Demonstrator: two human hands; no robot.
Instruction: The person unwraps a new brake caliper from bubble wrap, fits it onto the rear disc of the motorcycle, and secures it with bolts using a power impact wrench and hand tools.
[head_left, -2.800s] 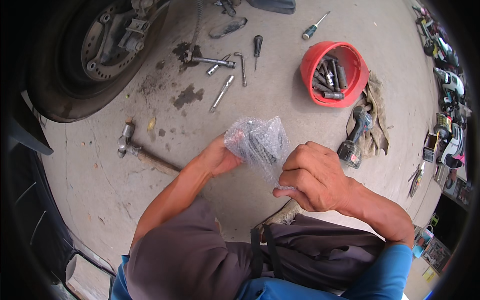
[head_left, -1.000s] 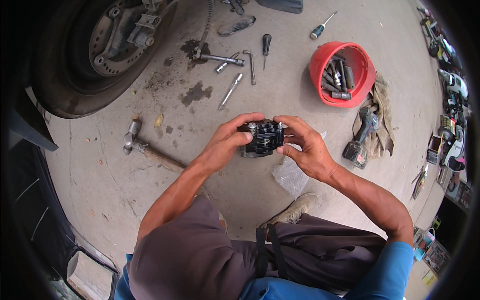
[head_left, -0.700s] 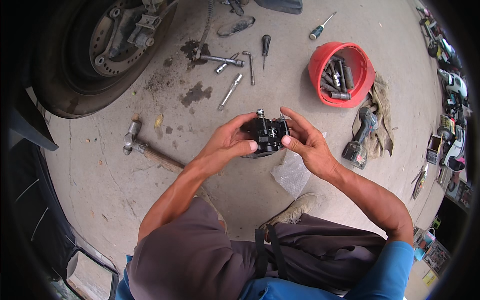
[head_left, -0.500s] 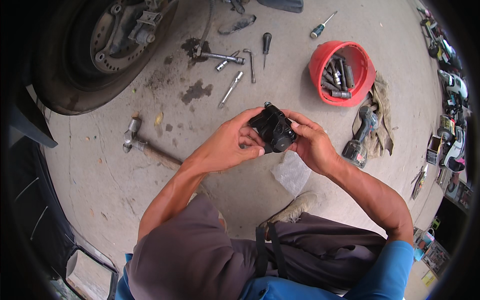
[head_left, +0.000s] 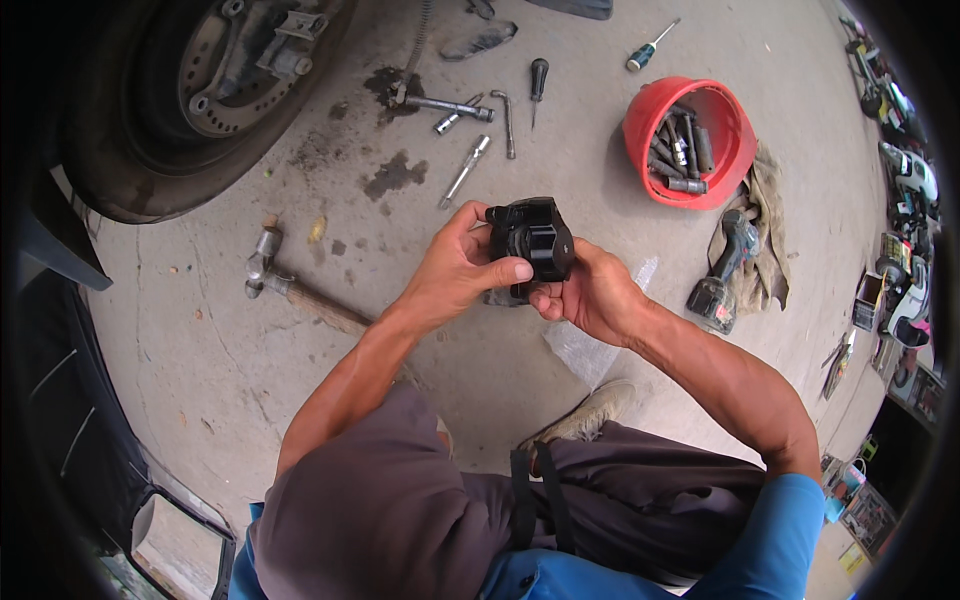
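Note:
A black, glossy part that looks like a brake caliper (head_left: 540,238) is held up between my two hands above the concrete floor. My left hand (head_left: 448,268) grips its left side, with the thumb pressed across the front. From the right and below, the curled fingers of my right hand (head_left: 603,298) support it. The far side of the part is hidden. Beneath my right hand, a clear plastic bag (head_left: 592,350) lies on the floor by my shoe (head_left: 595,415).
Upper left stands a wheel with a brake disc (head_left: 215,70). A hammer (head_left: 310,300), a socket wrench (head_left: 440,107), a black-handled screwdriver (head_left: 538,85) and a green-handled screwdriver (head_left: 640,57) lie around. A red helmet (head_left: 640,135) holds several sockets; a cordless tool (head_left: 722,270) rests on a cloth (head_left: 765,215).
Both hands have turned the caliper, so a different, broader face now shows. My right hand has shifted lower and to the left, its fingers now under the part.

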